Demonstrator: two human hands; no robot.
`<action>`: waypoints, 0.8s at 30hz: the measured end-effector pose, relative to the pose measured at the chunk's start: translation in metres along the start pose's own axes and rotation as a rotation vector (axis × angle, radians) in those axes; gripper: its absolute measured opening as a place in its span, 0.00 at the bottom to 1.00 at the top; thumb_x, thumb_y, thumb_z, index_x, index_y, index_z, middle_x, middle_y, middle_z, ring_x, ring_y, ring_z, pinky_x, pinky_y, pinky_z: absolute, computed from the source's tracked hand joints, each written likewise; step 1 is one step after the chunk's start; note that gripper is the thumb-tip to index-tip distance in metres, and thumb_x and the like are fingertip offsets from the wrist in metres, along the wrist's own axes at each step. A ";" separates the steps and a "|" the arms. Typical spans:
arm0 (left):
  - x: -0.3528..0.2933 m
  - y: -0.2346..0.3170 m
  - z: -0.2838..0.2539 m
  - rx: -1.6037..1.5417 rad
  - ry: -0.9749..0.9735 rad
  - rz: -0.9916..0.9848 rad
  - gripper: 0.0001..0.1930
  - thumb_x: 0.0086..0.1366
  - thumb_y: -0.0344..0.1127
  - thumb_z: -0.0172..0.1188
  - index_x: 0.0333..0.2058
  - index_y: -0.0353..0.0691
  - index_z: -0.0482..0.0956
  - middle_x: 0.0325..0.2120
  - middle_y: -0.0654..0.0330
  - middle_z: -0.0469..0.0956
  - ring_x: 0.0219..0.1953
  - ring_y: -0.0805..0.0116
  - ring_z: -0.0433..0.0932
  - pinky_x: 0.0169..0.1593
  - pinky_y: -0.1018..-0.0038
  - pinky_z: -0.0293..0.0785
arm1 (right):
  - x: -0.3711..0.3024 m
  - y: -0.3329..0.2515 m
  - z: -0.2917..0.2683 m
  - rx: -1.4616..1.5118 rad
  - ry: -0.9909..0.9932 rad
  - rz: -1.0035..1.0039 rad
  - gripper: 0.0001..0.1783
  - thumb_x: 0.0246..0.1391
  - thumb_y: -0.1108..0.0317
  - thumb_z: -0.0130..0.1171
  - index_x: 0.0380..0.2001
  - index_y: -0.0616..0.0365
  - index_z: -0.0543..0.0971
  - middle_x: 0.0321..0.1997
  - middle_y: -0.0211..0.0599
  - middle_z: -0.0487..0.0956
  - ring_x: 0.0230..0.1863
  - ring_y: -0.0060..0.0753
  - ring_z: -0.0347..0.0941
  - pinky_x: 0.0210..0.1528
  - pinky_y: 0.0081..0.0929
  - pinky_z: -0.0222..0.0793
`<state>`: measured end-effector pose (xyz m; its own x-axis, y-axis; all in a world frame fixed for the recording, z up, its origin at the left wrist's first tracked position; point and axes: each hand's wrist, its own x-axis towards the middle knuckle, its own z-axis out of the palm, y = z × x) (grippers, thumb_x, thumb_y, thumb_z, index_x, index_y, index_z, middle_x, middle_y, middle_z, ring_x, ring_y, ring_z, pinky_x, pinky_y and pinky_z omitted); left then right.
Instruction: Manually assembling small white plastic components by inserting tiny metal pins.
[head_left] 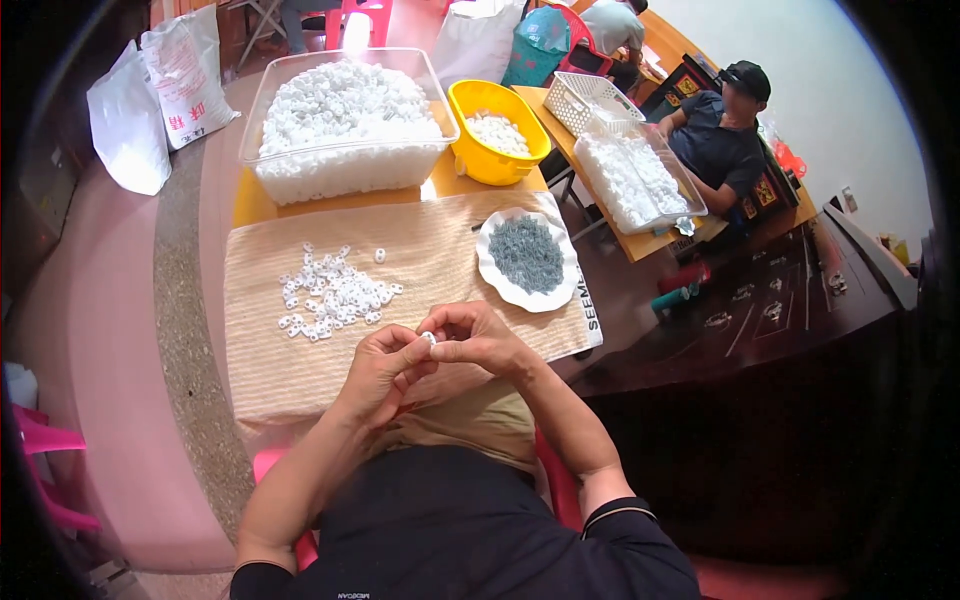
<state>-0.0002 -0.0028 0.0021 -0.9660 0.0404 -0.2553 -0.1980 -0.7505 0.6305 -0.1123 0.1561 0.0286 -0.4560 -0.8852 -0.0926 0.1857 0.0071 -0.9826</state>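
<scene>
Pinched between the fingertips of both my hands is a small white plastic piece (430,338), held just over the near part of the striped cloth. My left hand (382,368) grips it from the left with thumb and fingers, and my right hand (474,338) from the right. Fingers cover most of the piece. Beyond my left hand lies a loose pile of similar white pieces with dark holes (335,292). One such piece (380,255) sits apart from the pile. To the right stands a white scalloped plate (537,300) heaped with small dark grey parts (525,255).
A large clear tub (350,178) full of white pieces and a yellow basin (500,172) stand at the table's back. At right, a person (725,140) sits by another table with a clear bin (690,205) and white basket (575,105). White sacks (185,75) stand at far left.
</scene>
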 end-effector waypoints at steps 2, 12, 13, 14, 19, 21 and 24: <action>0.000 0.000 0.000 -0.002 0.000 -0.003 0.06 0.63 0.32 0.61 0.31 0.40 0.74 0.32 0.62 0.77 0.34 0.73 0.77 0.44 0.75 0.78 | 0.000 -0.003 0.002 0.029 0.000 0.000 0.11 0.53 0.71 0.64 0.39 0.63 0.77 0.32 0.25 0.76 0.36 0.15 0.73 0.40 0.16 0.71; -0.003 0.003 0.005 0.027 -0.015 -0.017 0.05 0.64 0.34 0.60 0.33 0.39 0.75 0.34 0.61 0.78 0.36 0.73 0.79 0.42 0.77 0.79 | -0.014 0.007 0.003 0.086 0.144 0.011 0.09 0.54 0.71 0.62 0.37 0.62 0.77 0.36 0.31 0.78 0.37 0.20 0.75 0.40 0.18 0.72; -0.004 0.004 0.006 0.038 -0.018 -0.019 0.06 0.64 0.34 0.60 0.33 0.39 0.75 0.35 0.61 0.79 0.35 0.74 0.78 0.42 0.77 0.79 | -0.016 0.006 0.001 0.086 0.143 0.012 0.09 0.54 0.71 0.62 0.37 0.62 0.77 0.36 0.31 0.78 0.37 0.20 0.75 0.40 0.18 0.72; -0.004 0.004 0.006 0.038 -0.016 -0.018 0.06 0.64 0.34 0.60 0.33 0.39 0.75 0.35 0.61 0.79 0.35 0.74 0.78 0.42 0.77 0.79 | -0.019 0.005 -0.001 0.065 0.187 0.010 0.09 0.54 0.71 0.62 0.37 0.63 0.77 0.37 0.33 0.79 0.37 0.22 0.76 0.41 0.20 0.73; -0.003 0.000 0.004 0.046 0.035 -0.019 0.07 0.64 0.36 0.60 0.35 0.40 0.76 0.38 0.62 0.80 0.33 0.76 0.78 0.41 0.78 0.79 | -0.026 0.000 -0.004 -0.018 0.306 -0.007 0.11 0.55 0.71 0.62 0.39 0.65 0.76 0.36 0.35 0.79 0.35 0.25 0.78 0.40 0.23 0.77; -0.003 -0.001 0.005 0.051 0.045 -0.037 0.07 0.64 0.36 0.60 0.35 0.39 0.76 0.37 0.61 0.80 0.33 0.76 0.78 0.41 0.78 0.79 | -0.028 -0.002 -0.003 -0.050 0.330 0.005 0.12 0.55 0.70 0.62 0.40 0.66 0.76 0.36 0.35 0.79 0.35 0.25 0.77 0.40 0.24 0.77; -0.004 -0.002 0.005 0.050 0.057 -0.057 0.07 0.64 0.35 0.60 0.35 0.39 0.76 0.37 0.61 0.80 0.33 0.76 0.78 0.41 0.79 0.79 | -0.030 -0.001 -0.002 -0.091 0.364 -0.005 0.13 0.56 0.70 0.61 0.42 0.66 0.76 0.35 0.34 0.78 0.34 0.24 0.77 0.39 0.24 0.77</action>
<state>0.0032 0.0020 0.0059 -0.9422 0.0436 -0.3322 -0.2619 -0.7143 0.6490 -0.0999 0.1838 0.0322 -0.7392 -0.6621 -0.1232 0.1120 0.0595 -0.9919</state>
